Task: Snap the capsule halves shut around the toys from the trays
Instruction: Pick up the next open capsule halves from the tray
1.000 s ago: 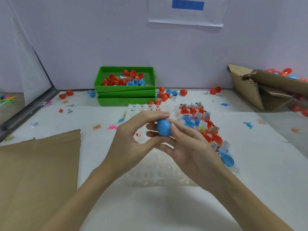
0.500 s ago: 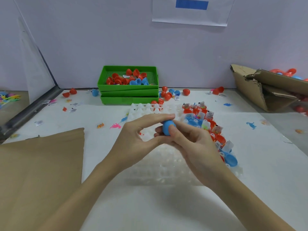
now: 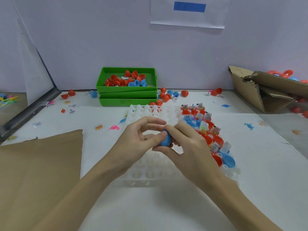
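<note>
A blue capsule (image 3: 165, 140) is held between both hands above the clear plastic tray (image 3: 146, 174). My right hand (image 3: 188, 147) curls its fingers and thumb round the capsule from the right. My left hand (image 3: 138, 142) pinches it from the left with thumb and forefinger. Whether a toy is inside is hidden. Along the tray's right side sit red capsule halves (image 3: 207, 139) holding small toys and tags, and a blue half (image 3: 229, 161). A stack of green trays (image 3: 128, 95) at the back holds more red and blue halves.
Brown cardboard (image 3: 38, 172) lies flat at the left. A torn cardboard box (image 3: 266, 90) with capsules stands at the back right. Loose capsules (image 3: 184, 93), paper tags and small toy dinosaurs (image 3: 114, 127) are scattered over the white table. A wall closes the back.
The capsule and both hands have dropped slightly toward the tray. My right fingers have closed further over the capsule, hiding more of it.
</note>
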Demonstrator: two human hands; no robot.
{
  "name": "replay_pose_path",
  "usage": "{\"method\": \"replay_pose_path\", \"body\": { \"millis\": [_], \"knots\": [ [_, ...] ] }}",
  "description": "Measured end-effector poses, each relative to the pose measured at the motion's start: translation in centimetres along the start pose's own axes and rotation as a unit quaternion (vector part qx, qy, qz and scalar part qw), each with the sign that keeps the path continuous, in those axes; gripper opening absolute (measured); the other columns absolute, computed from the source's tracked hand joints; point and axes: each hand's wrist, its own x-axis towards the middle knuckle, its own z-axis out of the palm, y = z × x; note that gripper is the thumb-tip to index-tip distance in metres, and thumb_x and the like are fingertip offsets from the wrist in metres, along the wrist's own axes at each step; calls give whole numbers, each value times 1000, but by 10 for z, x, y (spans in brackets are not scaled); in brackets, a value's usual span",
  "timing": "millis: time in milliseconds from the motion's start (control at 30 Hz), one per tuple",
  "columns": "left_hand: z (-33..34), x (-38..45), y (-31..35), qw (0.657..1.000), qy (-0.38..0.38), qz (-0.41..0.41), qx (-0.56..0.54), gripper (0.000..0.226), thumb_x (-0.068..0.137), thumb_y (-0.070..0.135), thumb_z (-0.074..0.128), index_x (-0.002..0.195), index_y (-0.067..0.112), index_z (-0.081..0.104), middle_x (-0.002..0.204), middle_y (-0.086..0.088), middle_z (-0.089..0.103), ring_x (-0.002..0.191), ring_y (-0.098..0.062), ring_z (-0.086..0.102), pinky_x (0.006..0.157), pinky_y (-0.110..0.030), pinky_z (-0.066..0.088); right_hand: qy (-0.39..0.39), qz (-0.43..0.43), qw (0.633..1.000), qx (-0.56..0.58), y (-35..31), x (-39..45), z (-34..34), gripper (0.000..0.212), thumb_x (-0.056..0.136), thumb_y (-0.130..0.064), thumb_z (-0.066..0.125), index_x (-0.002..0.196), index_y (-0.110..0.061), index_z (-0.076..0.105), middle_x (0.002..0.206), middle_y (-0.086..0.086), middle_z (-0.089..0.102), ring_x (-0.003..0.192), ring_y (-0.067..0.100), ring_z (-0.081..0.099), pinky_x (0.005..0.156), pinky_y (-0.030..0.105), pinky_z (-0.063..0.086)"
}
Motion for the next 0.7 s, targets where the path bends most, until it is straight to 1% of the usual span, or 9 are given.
{"method": "replay_pose_path", "body": {
  "millis": [167,267,367,400,467,500,567,667,700],
  "knots": [
    [1,2,-3,1000,9,-2,7,36,86,29,80,120,24,69,115,5,74,95,-24,79,81,-25,61,-14,2,1000,6,2,-1,1,45,93,-51,60,117,-15,71,91,-8,55,80,8,48,70,22,49],
    [0,4,-4,999,28,-23,29,35,85,36,81,117,28,70,114,9,75,93,-22,79,82,-24,61,-51,30,998,1,1,-3,4,44,98,-43,60,135,-19,64,99,-6,55,85,8,51,76,25,52],
    [-8,7,0,993,111,-41,9,28,91,40,73,114,24,70,107,4,76,83,-27,80,78,-27,62,-74,77,994,4,2,-3,5,51,102,-31,60,152,-25,48,120,-14,53,98,4,51,92,12,47],
    [-13,10,3,988,148,-33,-2,24,96,38,69,112,20,70,103,1,76,80,-29,79,78,-31,62,-53,108,992,30,1,1,-1,51,101,-28,62,151,-27,49,121,-20,52,99,2,53,92,7,44],
    [-26,13,1,977,212,-20,-16,21,102,31,64,109,12,71,97,-6,75,75,-30,78,70,-32,63,-5,182,975,128,3,13,-13,44,99,-22,68,142,-26,59,119,-24,62,102,0,62,88,7,48],
    [-31,15,0,973,229,-12,-21,20,104,27,61,106,9,71,96,-10,74,71,-30,77,64,-30,63,25,219,954,203,5,24,-25,39,98,-20,70,137,-23,65,114,-20,70,102,2,67,86,11,52],
    [-39,16,-3,969,245,-13,-23,21,106,23,58,101,7,72,93,-13,72,63,-26,73,56,-25,60,87,293,879,366,24,55,-53,33,98,-20,69,131,-18,67,106,-7,78,102,10,73,84,17,57],
    [-44,17,-8,970,239,-32,-16,25,107,22,56,98,5,72,89,-14,72,58,-22,70,53,-24,59,232,345,750,514,72,121,-103,22,103,-17,61,122,-7,64,128,15,70,119,25,68,100,32,56],
    [-45,17,-9,971,234,-34,-13,26,107,21,55,97,4,72,88,-14,71,58,-22,70,53,-25,59,288,363,685,563,87,139,-117,22,103,-18,61,119,-4,62,133,20,65,121,27,67,97,31,57]
  ]
}}
